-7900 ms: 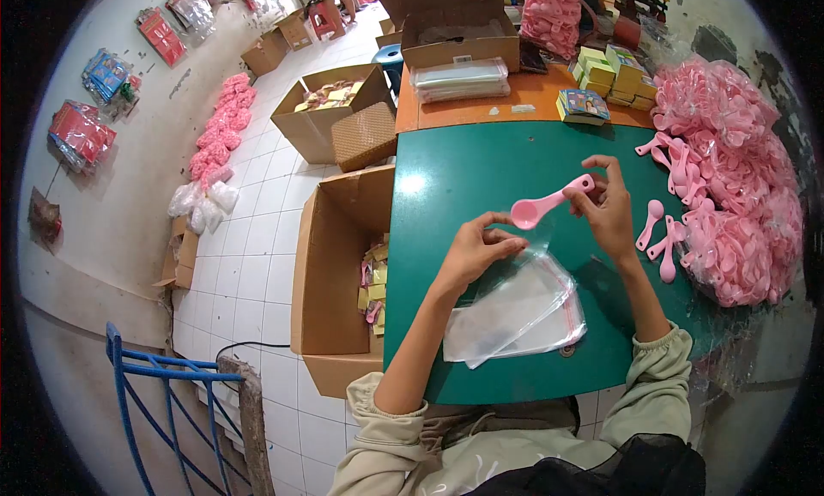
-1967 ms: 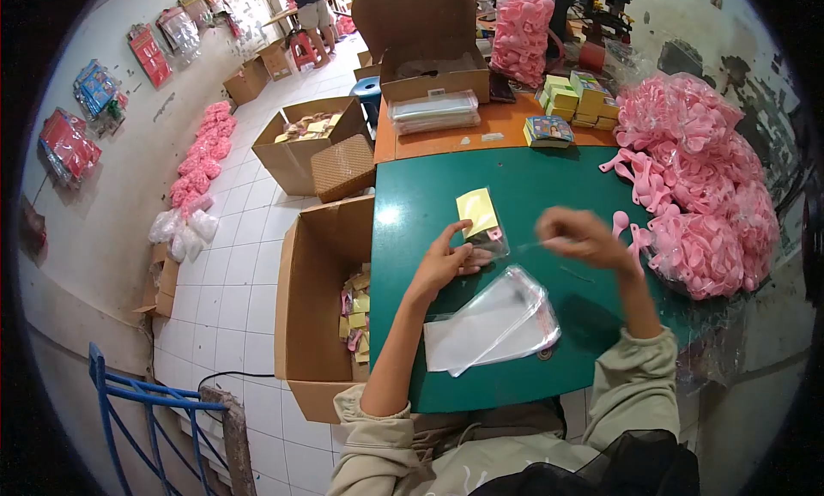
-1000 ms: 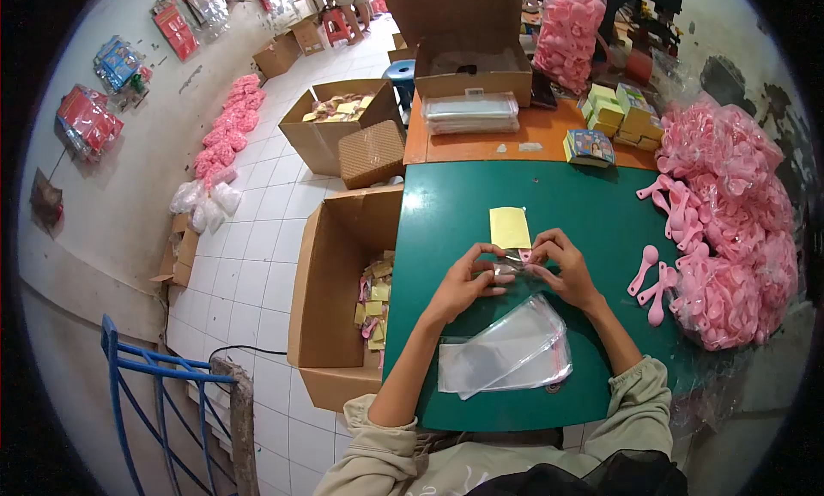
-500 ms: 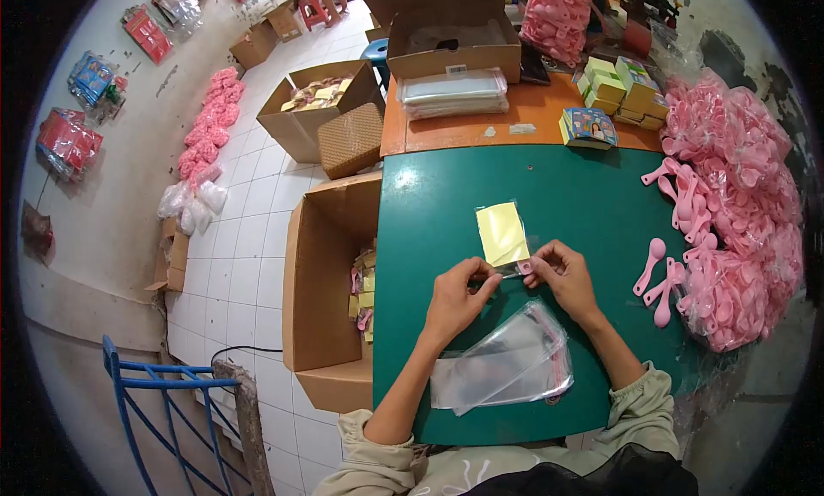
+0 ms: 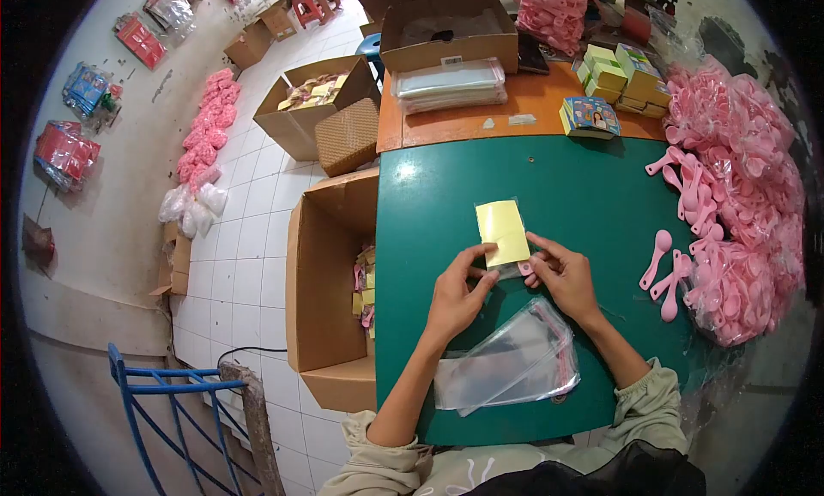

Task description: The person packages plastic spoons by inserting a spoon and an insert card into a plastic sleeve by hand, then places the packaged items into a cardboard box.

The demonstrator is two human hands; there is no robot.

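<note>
A clear plastic bag [image 5: 509,272] with a yellow card [image 5: 503,228] inside is held just above the green table. My left hand [image 5: 459,295] grips its lower left side between thumb and fingers. At the lower right, my right hand [image 5: 565,277] pinches the bag's edge. The end of a pink spoon handle [image 5: 525,269] shows beside the right fingertips; the card hides the rest of that spoon. Nearer to me lie several overlapping clear plastic bags [image 5: 515,363] on the table, below both hands.
Loose pink spoons [image 5: 657,257] and bulging bags of pink spoons [image 5: 730,196] line the table's right side. Card stacks [image 5: 590,117] and a pile of plastic sleeves [image 5: 451,86] sit at the back. A large open carton [image 5: 322,290] holding packed items stands left of the table.
My left fingers have shifted up along the bag's left side, onto the card's lower edge. The right index finger has straightened up along the right edge. The view has shifted slightly.
</note>
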